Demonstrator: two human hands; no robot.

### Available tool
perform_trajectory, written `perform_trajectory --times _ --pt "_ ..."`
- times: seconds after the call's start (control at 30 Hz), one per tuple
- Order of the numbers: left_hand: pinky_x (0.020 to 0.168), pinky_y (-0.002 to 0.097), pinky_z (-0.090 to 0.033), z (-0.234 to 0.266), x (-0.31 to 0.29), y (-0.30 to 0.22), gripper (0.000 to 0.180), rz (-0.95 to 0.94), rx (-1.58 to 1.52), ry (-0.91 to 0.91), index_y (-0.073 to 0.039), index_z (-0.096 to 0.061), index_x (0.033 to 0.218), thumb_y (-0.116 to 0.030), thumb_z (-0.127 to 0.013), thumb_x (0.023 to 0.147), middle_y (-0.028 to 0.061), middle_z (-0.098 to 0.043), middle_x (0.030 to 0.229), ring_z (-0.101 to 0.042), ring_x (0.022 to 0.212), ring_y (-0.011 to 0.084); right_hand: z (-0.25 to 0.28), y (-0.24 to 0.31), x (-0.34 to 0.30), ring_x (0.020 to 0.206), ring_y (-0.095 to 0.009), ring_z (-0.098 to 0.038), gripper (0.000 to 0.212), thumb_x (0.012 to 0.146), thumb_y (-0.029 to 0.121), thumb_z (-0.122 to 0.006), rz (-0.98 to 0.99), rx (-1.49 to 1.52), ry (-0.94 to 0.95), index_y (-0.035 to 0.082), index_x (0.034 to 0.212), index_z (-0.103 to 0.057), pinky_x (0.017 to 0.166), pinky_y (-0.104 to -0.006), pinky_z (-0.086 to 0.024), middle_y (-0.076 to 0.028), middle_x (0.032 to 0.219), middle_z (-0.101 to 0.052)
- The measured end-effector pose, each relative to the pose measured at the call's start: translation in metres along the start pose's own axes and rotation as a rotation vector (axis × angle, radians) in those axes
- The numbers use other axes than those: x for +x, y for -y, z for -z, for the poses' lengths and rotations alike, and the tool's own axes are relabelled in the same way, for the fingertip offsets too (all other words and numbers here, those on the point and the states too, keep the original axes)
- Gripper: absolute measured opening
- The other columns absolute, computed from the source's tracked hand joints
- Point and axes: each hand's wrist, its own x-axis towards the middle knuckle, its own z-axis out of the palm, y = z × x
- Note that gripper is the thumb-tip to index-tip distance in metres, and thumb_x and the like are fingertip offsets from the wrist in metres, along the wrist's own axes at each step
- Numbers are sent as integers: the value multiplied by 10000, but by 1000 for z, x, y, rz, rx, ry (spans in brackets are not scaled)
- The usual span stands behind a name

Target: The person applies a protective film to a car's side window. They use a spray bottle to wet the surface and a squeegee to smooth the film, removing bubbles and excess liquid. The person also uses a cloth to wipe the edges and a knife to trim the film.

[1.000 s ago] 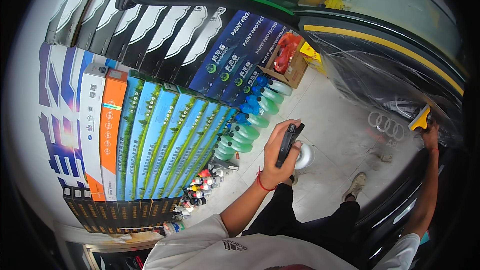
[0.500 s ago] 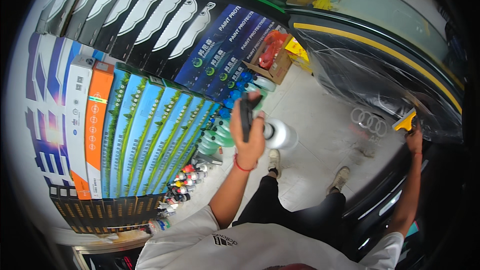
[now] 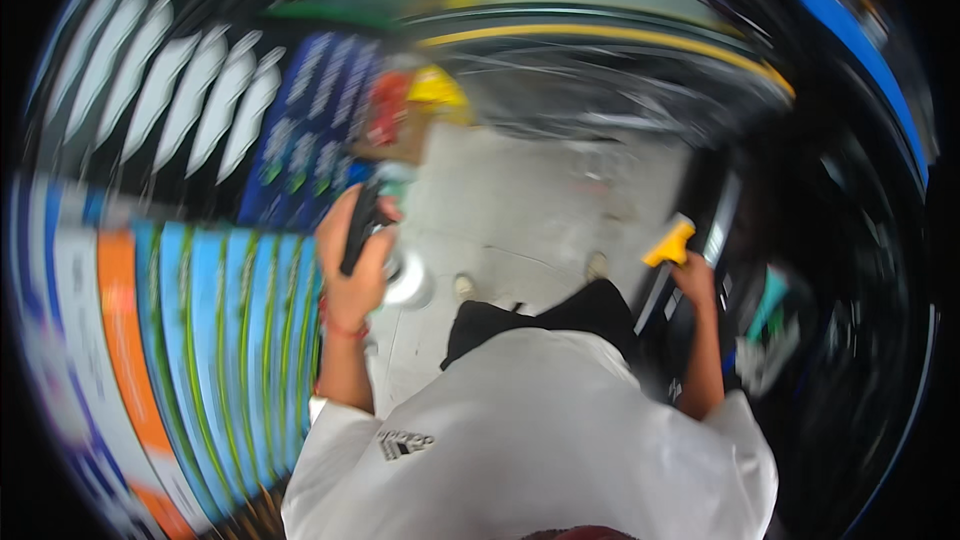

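Observation:
My left hand (image 3: 352,270) is raised in front of me and closed around a black spray trigger on a white bottle (image 3: 408,282). A red band circles that wrist. My right hand (image 3: 694,278) holds a yellow squeegee (image 3: 668,244) against the dark, film-covered surface of a car (image 3: 800,270) on my right. The picture is blurred by head motion. My white shirt and black trousers fill the lower middle.
A wall of long boxes stands at my left: blue and green ones (image 3: 225,340), an orange one (image 3: 125,350), dark blue ones (image 3: 310,130) and black ones with white stripes (image 3: 190,110). Grey concrete floor (image 3: 540,200) lies ahead. A cardboard box with red and yellow items (image 3: 410,110) sits further off.
The view has swung and blurred. My left hand with the spray bottle has drawn leftward toward the boxes. My right hand keeps the yellow squeegee on the car.

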Motion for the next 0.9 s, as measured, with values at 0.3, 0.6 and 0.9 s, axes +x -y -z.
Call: perform_trajectory --times 0.3,0.6,0.9 --pt "782 308 -512 -132 57 -7 253 25 -407 294 42 -656 1090 -60 -554 882 115 -670 1024 -641 933 207 -75 44 -97 781 -397 -701 233 710 250 -728 31 -38 -158 113 894 -766 698 -511 -550 -165 808 -724" --pt "749 342 -625 -299 127 -21 230 -59 -560 613 34 -662 1135 -142 -649 989 130 -698 1035 -714 909 206 -79 72 -246 769 -399 -697 311 801 318 -794 -331 224 -457 47 950 -758 680 -458 -542 -210 828 -709" --pt "541 358 -546 -388 131 -53 165 -193 -247 698 39 -651 901 -122 -635 866 132 -644 710 -658 571 221 -99 107 -223 614 -36 -565 275 920 222 -799 -404 779 -585 -30 1018 -750 553 -259 -449 -24 711 -694"
